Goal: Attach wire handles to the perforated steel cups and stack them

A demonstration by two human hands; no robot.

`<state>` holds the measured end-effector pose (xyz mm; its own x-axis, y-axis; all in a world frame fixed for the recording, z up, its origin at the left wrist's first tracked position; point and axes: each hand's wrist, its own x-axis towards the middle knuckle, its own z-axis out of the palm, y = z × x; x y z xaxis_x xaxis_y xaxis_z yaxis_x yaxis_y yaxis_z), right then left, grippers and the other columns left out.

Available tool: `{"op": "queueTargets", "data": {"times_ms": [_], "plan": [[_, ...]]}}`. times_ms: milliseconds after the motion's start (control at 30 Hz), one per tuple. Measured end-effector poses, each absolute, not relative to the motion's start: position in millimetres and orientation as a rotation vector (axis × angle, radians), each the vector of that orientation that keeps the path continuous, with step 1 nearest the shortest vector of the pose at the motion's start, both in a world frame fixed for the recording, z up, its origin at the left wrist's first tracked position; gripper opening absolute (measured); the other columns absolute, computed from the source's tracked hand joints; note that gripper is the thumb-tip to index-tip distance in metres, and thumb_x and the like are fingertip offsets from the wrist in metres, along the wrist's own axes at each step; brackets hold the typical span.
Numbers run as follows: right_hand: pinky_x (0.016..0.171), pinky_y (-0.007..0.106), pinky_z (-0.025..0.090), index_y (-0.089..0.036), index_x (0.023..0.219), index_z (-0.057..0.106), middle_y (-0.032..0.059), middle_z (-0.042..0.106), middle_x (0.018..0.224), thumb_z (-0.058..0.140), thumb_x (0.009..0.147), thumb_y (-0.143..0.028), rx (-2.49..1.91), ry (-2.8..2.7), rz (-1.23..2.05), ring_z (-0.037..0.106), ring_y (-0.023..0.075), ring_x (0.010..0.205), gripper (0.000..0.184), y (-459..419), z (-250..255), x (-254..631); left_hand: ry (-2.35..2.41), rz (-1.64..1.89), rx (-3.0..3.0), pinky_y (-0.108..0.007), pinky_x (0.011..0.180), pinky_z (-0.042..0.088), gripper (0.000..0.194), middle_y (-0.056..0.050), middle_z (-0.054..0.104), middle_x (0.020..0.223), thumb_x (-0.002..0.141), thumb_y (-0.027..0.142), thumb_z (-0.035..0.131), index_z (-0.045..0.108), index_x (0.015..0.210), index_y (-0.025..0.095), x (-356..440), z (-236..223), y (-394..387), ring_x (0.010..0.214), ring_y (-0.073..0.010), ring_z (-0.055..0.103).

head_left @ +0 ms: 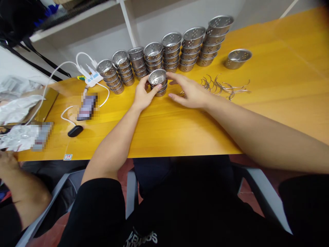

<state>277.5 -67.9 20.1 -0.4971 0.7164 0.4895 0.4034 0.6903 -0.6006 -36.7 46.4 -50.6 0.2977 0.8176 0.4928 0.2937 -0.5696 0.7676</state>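
A short stack of perforated metal strainer cups (158, 81) stands on the yellow table (180, 127). My left hand (144, 94) grips its left side, thumb and fingers curled round the cups. My right hand (189, 92) lies just right of the stack, fingers stretched out flat, fingertips close to the cups and holding nothing. Behind runs a row of several taller stacks of the same cups (164, 53). A single cup (238, 58) sits apart at the right. A pile of bent wire handles (224, 87) lies right of my right hand.
At the left are a phone (87, 106) on a white cable, a white power strip (92, 78), a black oval object (75, 131) and crumpled plastic bags (17, 109). Another person's arm (17, 185) shows at the lower left. A white shelf stands behind the table.
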Motion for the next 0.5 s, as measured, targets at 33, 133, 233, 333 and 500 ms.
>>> {"op": "queueTargets", "data": {"times_ms": [33, 133, 233, 333, 500], "plan": [[0.147, 0.082, 0.059, -0.035, 0.201, 0.058, 0.0146, 0.066, 0.197, 0.088, 0.111, -0.075, -0.851, -2.155, 0.528, 0.08, 0.0547, 0.16, 0.102, -68.0, 20.4, 277.7, 0.982, 1.241, 2.018, -0.067, 0.148, 0.063, 0.116, -0.017, 0.081, 0.172, 0.088, 0.114, 0.094, 0.073, 0.166, 0.031, -36.9, -49.8, 45.7, 0.162, -0.0408, 0.083], [0.146, 0.083, 0.059, -0.035, 0.197, 0.063, 0.0142, 0.067, 0.197, 0.085, 0.112, -0.076, -0.851, -2.154, 0.521, 0.082, 0.0539, 0.157, 0.097, -67.8, 20.8, 277.5, 0.988, 1.231, 2.027, -0.066, 0.148, 0.064, 0.113, -0.016, 0.08, 0.174, 0.09, 0.112, 0.094, 0.072, 0.168, 0.032, -38.2, -47.7, 43.2, 0.164, -0.0411, 0.082], [0.147, 0.083, 0.058, -0.035, 0.195, 0.065, 0.0144, 0.068, 0.196, 0.088, 0.111, -0.076, -0.857, -2.138, 0.534, 0.081, 0.0547, 0.158, 0.096, -67.7, 20.6, 276.6, 0.981, 1.211, 2.032, -0.067, 0.148, 0.064, 0.112, -0.016, 0.079, 0.177, 0.092, 0.11, 0.094, 0.072, 0.17, 0.034, -39.3, -47.3, 42.3, 0.167, -0.0422, 0.081], [0.147, 0.082, 0.058, -0.034, 0.194, 0.066, 0.0158, 0.07, 0.194, 0.088, 0.112, -0.076, -0.828, -2.13, 0.537, 0.081, 0.0544, 0.159, 0.094, -67.4, 19.3, 276.1, 0.965, 1.198, 2.019, -0.067, 0.144, 0.067, 0.113, -0.017, 0.077, 0.179, 0.092, 0.111, 0.093, 0.071, 0.172, 0.035, -38.9, -48.0, 42.5, 0.166, -0.0427, 0.081], [0.145, 0.081, 0.061, -0.033, 0.191, 0.068, 0.0169, 0.074, 0.19, 0.084, 0.114, -0.08, -0.826, -2.133, 0.516, 0.081, 0.0538, 0.159, 0.092, -65.6, 16.0, 276.9, 0.971, 1.221, 2.017, -0.065, 0.137, 0.073, 0.114, -0.018, 0.077, 0.178, 0.089, 0.112, 0.094, 0.071, 0.169, 0.034, -37.2, -45.9, 39.1, 0.16, -0.0419, 0.084]]}}
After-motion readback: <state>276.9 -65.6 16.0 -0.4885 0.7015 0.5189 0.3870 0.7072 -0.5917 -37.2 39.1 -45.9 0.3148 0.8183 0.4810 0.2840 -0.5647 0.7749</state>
